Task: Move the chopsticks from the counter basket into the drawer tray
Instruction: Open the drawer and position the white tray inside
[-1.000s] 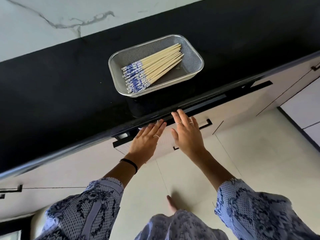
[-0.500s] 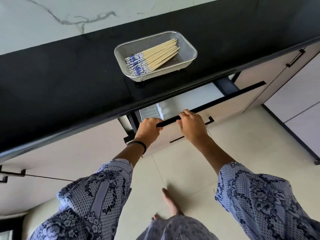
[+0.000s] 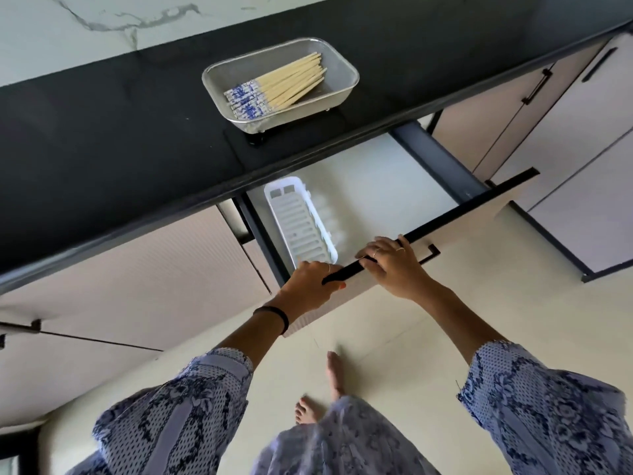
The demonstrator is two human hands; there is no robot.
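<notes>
Left grip (image 3: 310, 286) and right grip (image 3: 390, 264) curled round black drawer rail (image 3: 445, 217), chopsticks (image 3: 274, 87) in mesh basket (image 3: 346, 68) on bench (image 3: 102, 138) at 11 o'clock, well apart, white tray (image 3: 301, 221) just beyond knuckles

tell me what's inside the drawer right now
Inside the drawer lies one white slotted tray, along its left side, with nothing in it. The rest of the floor that shows is bare. The counter covers the back of the drawer, so what lies there cannot be seen.
</notes>
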